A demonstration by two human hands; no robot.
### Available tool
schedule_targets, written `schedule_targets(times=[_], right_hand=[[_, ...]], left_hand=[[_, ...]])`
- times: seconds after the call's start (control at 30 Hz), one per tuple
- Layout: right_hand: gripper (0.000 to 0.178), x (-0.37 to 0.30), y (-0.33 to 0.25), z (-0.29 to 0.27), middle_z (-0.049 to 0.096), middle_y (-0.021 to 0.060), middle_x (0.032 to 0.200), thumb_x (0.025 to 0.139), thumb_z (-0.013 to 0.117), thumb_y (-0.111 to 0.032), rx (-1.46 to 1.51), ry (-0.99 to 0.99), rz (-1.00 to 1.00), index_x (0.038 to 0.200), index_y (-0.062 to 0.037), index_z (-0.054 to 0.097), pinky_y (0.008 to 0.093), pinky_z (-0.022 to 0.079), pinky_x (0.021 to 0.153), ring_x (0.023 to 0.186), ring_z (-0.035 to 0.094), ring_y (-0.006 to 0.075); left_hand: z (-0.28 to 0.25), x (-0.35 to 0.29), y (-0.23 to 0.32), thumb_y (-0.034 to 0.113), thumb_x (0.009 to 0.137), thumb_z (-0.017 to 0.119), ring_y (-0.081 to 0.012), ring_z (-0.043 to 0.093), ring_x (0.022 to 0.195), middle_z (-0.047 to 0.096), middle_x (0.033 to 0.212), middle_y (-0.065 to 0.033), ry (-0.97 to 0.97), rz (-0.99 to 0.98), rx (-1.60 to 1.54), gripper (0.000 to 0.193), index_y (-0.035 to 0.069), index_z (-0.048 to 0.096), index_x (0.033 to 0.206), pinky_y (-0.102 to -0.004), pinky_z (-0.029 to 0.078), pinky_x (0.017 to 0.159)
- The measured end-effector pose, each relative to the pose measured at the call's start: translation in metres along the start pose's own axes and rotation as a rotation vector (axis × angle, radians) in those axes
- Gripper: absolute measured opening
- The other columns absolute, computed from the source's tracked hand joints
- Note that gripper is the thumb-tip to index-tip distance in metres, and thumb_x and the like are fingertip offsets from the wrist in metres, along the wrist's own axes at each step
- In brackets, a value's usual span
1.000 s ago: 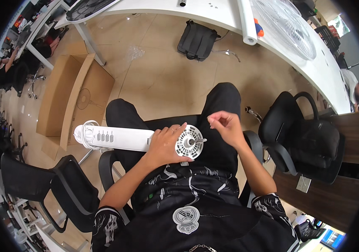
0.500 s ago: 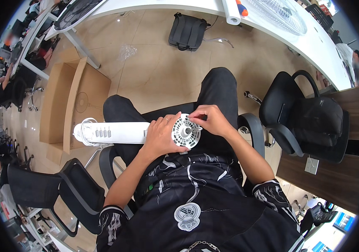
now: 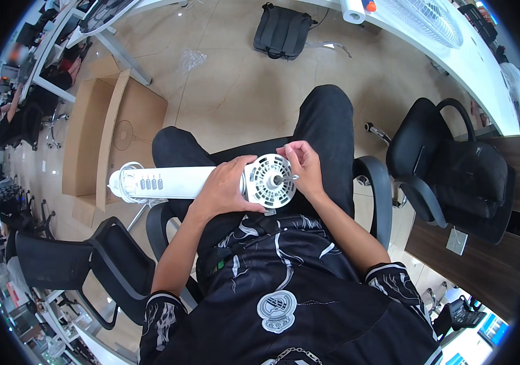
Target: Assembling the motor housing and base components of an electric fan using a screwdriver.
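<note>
A white electric fan body lies sideways across my lap, its row of grey buttons toward the left. At its right end is the round motor housing, slotted all around, facing up with a metal shaft at its centre. My left hand is wrapped round the housing's left side, thumb along the near edge. My right hand is closed at the housing's upper right rim, fingertips pinched together; whatever is between them is hidden. White cord is looped about the fan body's left end.
An open cardboard box stands on the floor at left. A black backpack and clear plastic wrap lie ahead. On the white table are a fan grille and a white roll. Black chairs stand on both sides.
My right hand has turned and shifted slightly right along the housing's rim, and the shaft shows more plainly. My left hand keeps its hold. The whole view has shifted a little.
</note>
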State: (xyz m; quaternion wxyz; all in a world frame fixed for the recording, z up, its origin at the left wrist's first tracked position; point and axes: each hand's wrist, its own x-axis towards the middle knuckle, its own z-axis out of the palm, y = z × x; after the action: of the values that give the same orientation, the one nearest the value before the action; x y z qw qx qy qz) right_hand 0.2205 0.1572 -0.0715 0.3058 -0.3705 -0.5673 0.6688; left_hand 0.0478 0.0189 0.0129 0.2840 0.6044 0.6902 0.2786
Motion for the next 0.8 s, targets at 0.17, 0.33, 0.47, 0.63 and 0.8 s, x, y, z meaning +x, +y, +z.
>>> schedule_targets(times=[0.17,0.33,0.47,0.63,0.8], right_hand=[[0.012,0.0,0.004,0.0,0.073,0.0127,0.094,0.1,0.058,-0.01,0.018,-0.048,0.078,0.1,0.0025,0.059,0.0251,0.055,0.075,0.083,0.069,0.0117],[0.012,0.001,-0.001,-0.002,0.073,0.0125,0.095,0.1,0.058,-0.009,0.137,-0.033,0.121,0.1,0.0025,0.06,0.0252,0.056,0.076,0.084,0.069,0.0122],[0.012,-0.001,-0.001,-0.002,0.072,0.0124,0.097,0.1,0.058,-0.009,0.16,-0.015,0.122,0.1,0.0029,0.06,0.0258,0.055,0.079,0.087,0.069,0.0122],[0.012,-0.004,-0.006,-0.004,0.072,0.0119,0.099,0.099,0.058,-0.009,0.154,0.007,0.138,0.101,0.0031,0.061,0.026,0.054,0.082,0.089,0.068,0.012],[0.012,-0.01,-0.006,-0.009,0.071,0.0135,0.104,0.099,0.058,-0.007,0.124,-0.008,0.117,0.101,0.0038,0.061,0.0263,0.054,0.085,0.094,0.068,0.013]], left_hand=[[-0.008,-0.001,-0.004,0.04,0.05,0.094,-0.03,0.063,0.11,0.067,0.122,-0.0141,-0.035,0.101,0.06,0.103,0.005,0.054,0.139,-0.0393,0.042,0.1],[-0.003,0.004,-0.006,0.046,0.053,0.091,-0.0306,0.062,0.104,0.067,0.111,-0.0146,-0.038,0.102,0.068,0.104,0.008,0.052,0.142,-0.0388,0.042,0.092],[-0.002,0.009,-0.006,0.044,0.054,0.091,-0.0303,0.06,0.097,0.063,0.105,-0.0125,-0.097,0.06,0.086,0.104,0.011,0.051,0.144,-0.0385,0.044,0.088],[-0.003,0.012,-0.004,0.034,0.054,0.092,-0.0304,0.062,0.09,0.064,0.097,-0.0138,-0.073,0.102,0.076,0.101,0.007,0.053,0.142,-0.0383,0.047,0.084],[-0.003,0.014,-0.004,0.029,0.053,0.093,-0.0311,0.063,0.088,0.064,0.096,-0.0145,-0.068,0.099,-0.004,0.099,0.006,0.053,0.141,-0.0378,0.049,0.082]])
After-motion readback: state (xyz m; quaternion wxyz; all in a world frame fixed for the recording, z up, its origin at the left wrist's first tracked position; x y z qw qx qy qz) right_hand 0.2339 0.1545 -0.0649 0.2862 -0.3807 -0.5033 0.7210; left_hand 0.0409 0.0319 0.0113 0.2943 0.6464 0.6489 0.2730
